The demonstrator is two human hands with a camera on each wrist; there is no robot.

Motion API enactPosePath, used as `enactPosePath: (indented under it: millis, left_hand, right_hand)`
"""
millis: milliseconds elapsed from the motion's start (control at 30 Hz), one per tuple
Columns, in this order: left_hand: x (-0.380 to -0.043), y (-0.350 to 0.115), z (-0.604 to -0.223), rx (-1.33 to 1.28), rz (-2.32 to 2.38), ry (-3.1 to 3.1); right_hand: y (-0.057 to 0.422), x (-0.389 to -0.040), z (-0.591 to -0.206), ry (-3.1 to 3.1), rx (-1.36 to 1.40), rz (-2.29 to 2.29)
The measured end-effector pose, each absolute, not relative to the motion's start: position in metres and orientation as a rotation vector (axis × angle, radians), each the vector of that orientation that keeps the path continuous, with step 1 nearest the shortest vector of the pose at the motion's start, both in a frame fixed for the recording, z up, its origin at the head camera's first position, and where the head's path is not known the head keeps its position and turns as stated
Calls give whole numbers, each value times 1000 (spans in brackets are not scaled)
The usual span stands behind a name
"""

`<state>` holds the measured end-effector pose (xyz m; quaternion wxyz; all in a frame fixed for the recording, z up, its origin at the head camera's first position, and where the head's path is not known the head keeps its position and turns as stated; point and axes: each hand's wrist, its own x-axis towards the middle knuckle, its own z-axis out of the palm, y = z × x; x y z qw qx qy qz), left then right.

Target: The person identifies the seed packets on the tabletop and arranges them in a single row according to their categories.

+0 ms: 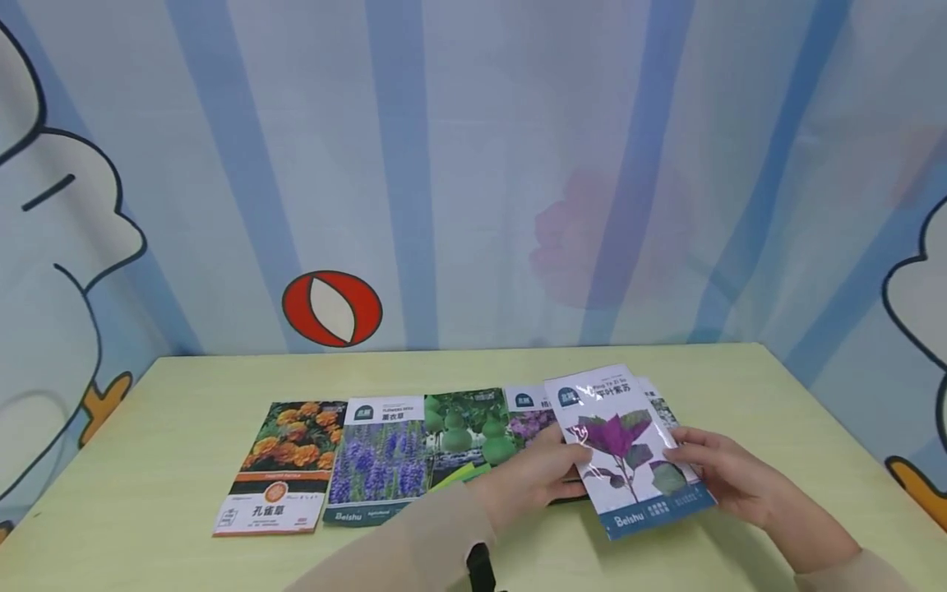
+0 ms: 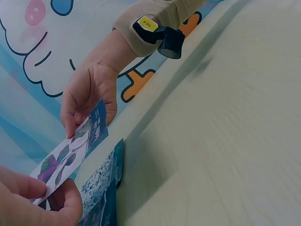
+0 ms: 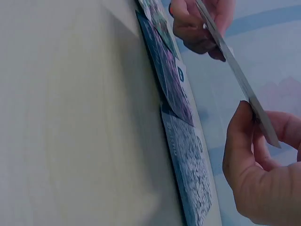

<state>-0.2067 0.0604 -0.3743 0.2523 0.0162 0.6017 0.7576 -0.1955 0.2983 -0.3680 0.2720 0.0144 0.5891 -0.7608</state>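
A seed packet (image 1: 629,485) with a purple-leaved plant and a blue bottom band is held tilted above the table. My left hand (image 1: 528,473) pinches its left edge between thumb and fingers. At its opposite edge, my right hand (image 1: 732,477) pinches it too. The right wrist view shows the held packet (image 3: 237,75) edge-on, apart from the packets lying below. Beneath it are a white-flowered packet (image 3: 188,165) and a pink-purple flower packet (image 1: 528,423), both partly covered in the head view.
Left along the row lie a gourd packet (image 1: 462,436), a lavender packet (image 1: 379,460) and a marigold packet (image 1: 281,469). They rest on a pale wooden table (image 1: 185,460). A striped blue backdrop (image 1: 481,164) with cartoon figures stands behind and at the sides.
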Motion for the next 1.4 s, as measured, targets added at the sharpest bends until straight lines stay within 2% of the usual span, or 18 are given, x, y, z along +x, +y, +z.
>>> enactPosePath:
  millis: [100,367,767,1000,1400]
  left_hand:
    - [-211,64,-370,29,2056,1667]
    - [-223,81,-362,-206,2215,1572]
    - [-240,83,-349,-180,2222,1565]
    - [-243,94,-347,-131,2236,1457]
    - [-235,119,-354,-182,2226,1250]
  right_hand:
    - [305,-206,-362,1626,-9,-2026]
    - [315,-226,-353,1969,6,-1838]
    - [319,-245,-344,2197,128,-1650]
    - [342,-254,-344,2236,186,-1617]
    - [383,-248,-357,2195,279,-1716]
